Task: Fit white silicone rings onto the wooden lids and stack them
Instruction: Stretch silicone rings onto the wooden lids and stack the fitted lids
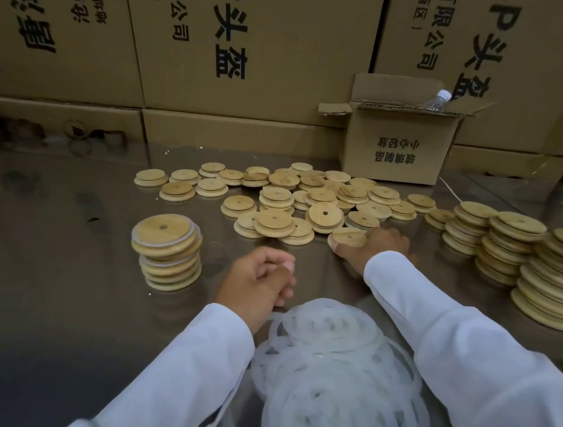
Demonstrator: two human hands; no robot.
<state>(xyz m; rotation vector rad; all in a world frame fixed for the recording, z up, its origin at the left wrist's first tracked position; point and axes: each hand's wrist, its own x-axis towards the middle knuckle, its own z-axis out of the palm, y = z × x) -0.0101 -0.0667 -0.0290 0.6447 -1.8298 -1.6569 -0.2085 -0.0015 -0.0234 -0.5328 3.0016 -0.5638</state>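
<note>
Wooden lid [348,237] sits gripped under my right hand [378,245] on the desk [64,244]. My left hand [260,280] is curled closed beside the silicone rings [333,373].

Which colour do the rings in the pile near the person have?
The rings are translucent white, almost milky. The head view, the only one, shows them clearly at bottom centre.

1 ringed stack [169,252]; 3 plain stacks [510,249]; 1 open box [396,145]; 1 bottle [439,99]; 2 hands [256,279].

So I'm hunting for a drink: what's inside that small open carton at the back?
A clear plastic bottle with a white cap pokes out of the small open carton; the carton's walls hide anything lower down.
</note>
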